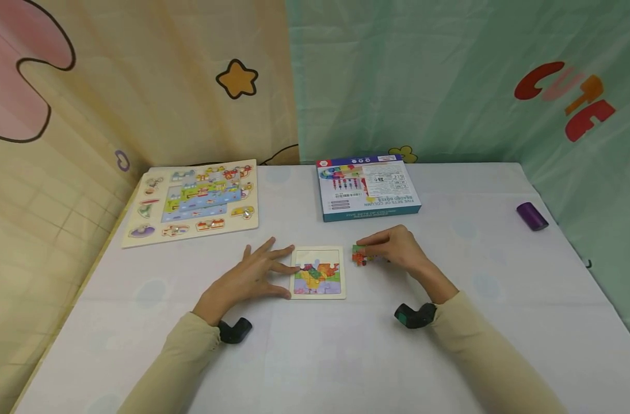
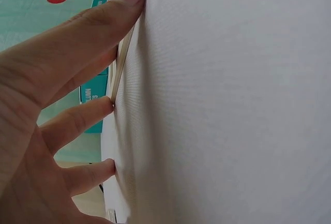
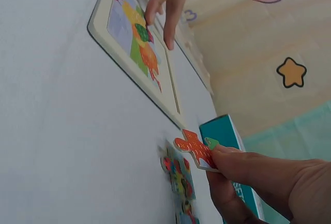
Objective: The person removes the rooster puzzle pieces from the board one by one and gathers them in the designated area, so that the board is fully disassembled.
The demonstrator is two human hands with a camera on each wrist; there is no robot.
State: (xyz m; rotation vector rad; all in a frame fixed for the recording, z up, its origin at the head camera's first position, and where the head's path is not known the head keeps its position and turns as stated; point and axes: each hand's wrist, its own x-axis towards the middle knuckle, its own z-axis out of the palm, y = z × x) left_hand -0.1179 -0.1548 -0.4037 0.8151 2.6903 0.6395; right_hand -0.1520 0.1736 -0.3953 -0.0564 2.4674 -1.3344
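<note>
Two tan sleeves are closest in the head view: the L sleeve (image 1: 172, 362) and the R sleeve (image 1: 493, 356). Past them, the L hand (image 1: 247, 273) has its fingers spread wide, w/ tips at the left side of the small puzzle board (image 1: 315, 255). The R hand (image 1: 400, 250) pinches a puzzle pc (image 1: 358, 257), just right of that board. The bottom of the pic is filled in, but the top strip is bare. So I think the step now is fitting the top pcs. Next move prob. calls for bringing the pc left to the bare strip, turning it so colors & bumps match, then pushing it flat, w/ the L hand holding the board steady. The board is almost square, so no clear long way; its bare strip is on the side far from the person.

L wrist view: the L thumb is nearest, big, & touches the board's edge. Other fingers are spread apart. The held pc is too cut off to tell its way.

R wrist view: R thumb & finger pinch the pc by one end, up off the table (image 3: 67, 146). Its orange round bump points left, away from the fingers. Its long way looks to slant down to the right, but fingers hide some, so not sure. Loose pcs (image 3: 181, 175) lie below it, a bit blurry.
</note>
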